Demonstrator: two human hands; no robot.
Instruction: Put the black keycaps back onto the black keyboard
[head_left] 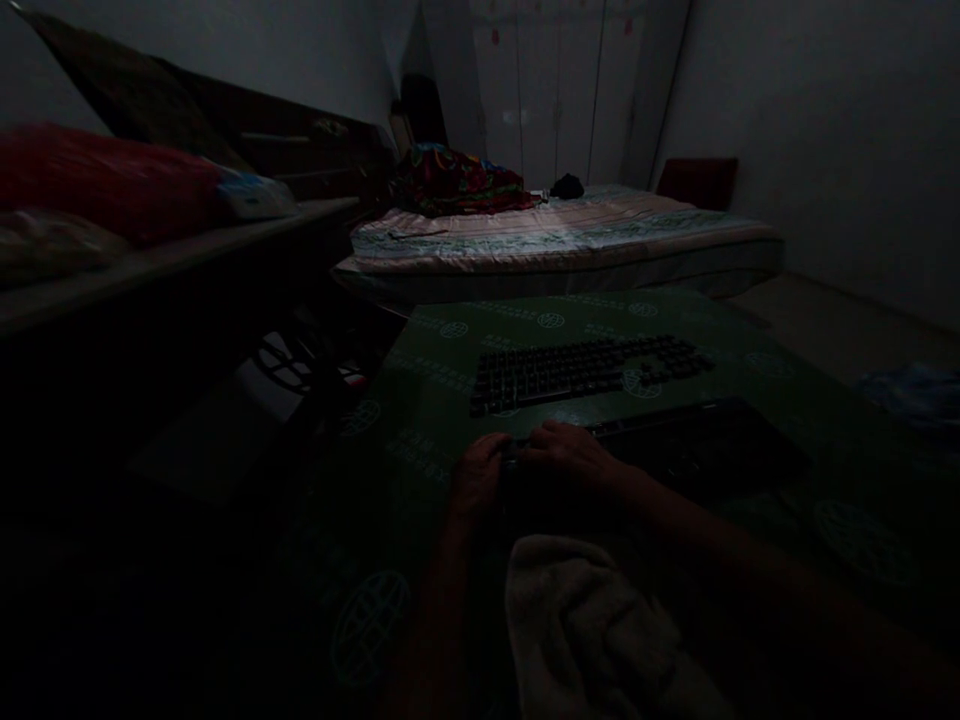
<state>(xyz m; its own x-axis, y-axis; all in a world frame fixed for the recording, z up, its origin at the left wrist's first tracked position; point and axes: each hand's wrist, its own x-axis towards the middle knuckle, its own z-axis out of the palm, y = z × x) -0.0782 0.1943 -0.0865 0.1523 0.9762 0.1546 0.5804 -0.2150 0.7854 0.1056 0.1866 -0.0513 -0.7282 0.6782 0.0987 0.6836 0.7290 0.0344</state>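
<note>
Two hands on one dark keyboard body [739, 440], which extends toward three o'clock: left hand [474, 480] grasping its nine-o'clock end, right hand [571, 454] bent over its top, grip undeterminable. Keycaps [544, 372] lie at one o'clock, cloth [585, 615] near six.

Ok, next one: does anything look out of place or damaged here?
Yes: the keycaps appear to lie loose on the green tabletop, in keyboard layout, beyond the dark keyboard body. The tabletop's print shows among them, so they look detached. It is too dark to judge damage.
</note>
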